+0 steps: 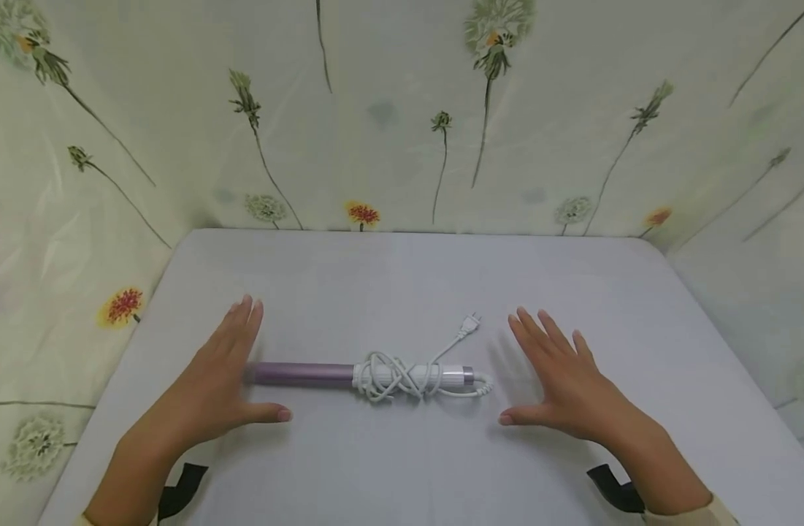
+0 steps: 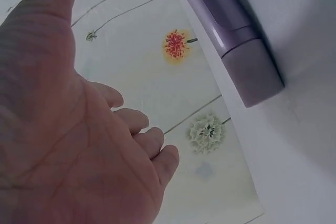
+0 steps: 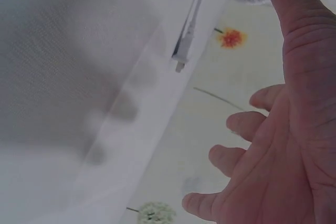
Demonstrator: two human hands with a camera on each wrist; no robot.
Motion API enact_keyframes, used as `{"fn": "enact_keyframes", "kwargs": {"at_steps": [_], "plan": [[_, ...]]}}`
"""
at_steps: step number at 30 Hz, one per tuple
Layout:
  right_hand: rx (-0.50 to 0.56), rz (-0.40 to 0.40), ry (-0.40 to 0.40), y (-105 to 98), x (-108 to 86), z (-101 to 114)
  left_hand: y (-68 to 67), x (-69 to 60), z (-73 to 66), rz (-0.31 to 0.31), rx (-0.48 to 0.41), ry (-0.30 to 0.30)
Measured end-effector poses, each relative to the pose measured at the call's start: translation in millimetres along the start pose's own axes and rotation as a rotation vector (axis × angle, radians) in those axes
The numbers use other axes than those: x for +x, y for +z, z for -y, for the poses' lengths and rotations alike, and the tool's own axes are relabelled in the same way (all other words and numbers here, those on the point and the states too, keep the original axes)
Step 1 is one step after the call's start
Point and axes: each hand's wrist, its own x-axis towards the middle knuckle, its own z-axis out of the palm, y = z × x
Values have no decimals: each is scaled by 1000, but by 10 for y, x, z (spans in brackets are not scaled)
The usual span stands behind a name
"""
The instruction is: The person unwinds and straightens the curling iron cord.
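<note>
A curling iron (image 1: pixel 303 374) with a purple barrel and a white handle lies crosswise on the white table. Its white cord (image 1: pixel 393 380) is wound around the handle, and the two-pin plug (image 1: pixel 469 325) sticks out behind it, toward the back right. My left hand (image 1: pixel 207 383) hovers by the barrel's tip with fingers straight and thumb spread; the left wrist view shows the barrel (image 2: pixel 220 19) apart from the palm. To the right of the handle end, my right hand (image 1: pixel 569 380) is held with spread fingers, touching nothing. The right wrist view shows the plug (image 3: pixel 184 48) beyond it.
The white tabletop (image 1: pixel 428 285) has rounded back corners. A flower-printed sheet (image 1: pixel 388 146) hangs behind the table and along both sides. Dark straps (image 1: pixel 181 491) show below each wrist.
</note>
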Motion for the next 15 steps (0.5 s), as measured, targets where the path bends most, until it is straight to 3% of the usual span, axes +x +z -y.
{"fn": "enact_keyframes", "kwargs": {"at_steps": [4, 11, 15], "plan": [[-17, 14, -10, 23, 91, 22, 4, 29, -31, 14, -4, 0], [-77, 21, -25, 73, 148, 24, 142, 185, -174, 51, 19, 8], [-78, 17, -47, 126, 238, 63, 181, 240, -246, 41, 52, 49]]}}
